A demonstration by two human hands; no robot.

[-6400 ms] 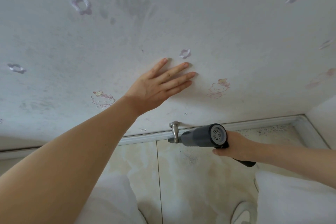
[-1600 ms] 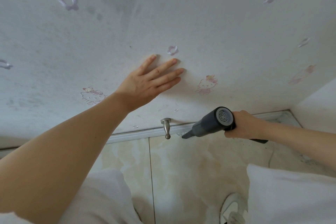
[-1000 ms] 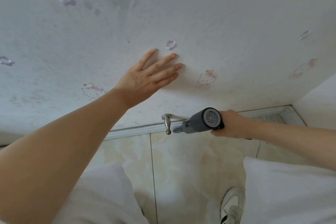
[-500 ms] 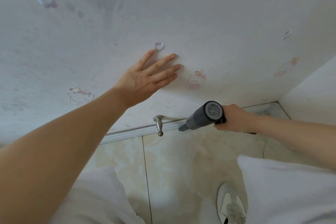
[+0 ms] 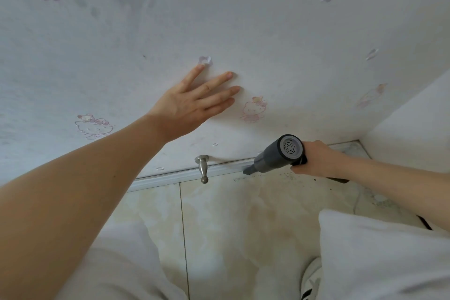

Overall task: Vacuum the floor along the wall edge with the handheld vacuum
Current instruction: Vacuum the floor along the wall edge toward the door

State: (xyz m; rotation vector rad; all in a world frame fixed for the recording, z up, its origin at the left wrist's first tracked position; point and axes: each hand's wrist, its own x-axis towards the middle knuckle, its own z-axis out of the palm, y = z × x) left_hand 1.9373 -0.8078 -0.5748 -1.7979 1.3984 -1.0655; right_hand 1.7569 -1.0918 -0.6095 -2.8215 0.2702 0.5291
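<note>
My right hand (image 5: 316, 161) grips the handle of a dark grey handheld vacuum (image 5: 277, 156). Its round vented rear faces me. The narrow nozzle points down and left, its tip at the foot of the white baseboard (image 5: 170, 176) where the wall meets the floor. Dark specks of dirt lie on the beige tiled floor (image 5: 231, 214) just under and right of the nozzle. My left hand (image 5: 194, 102) presses flat against the white patterned wall (image 5: 267, 31), fingers straight and spread.
A silver door stopper (image 5: 202, 165) juts from the baseboard left of the nozzle. A side wall (image 5: 414, 117) closes the corner at the right. My white trouser legs and a white shoe (image 5: 310, 280) fill the bottom of the view.
The vacuum has swung back and forth along the baseboard near the door stopper; its nozzle now sits further right of the stopper. My left hand stays flat on the wall.
</note>
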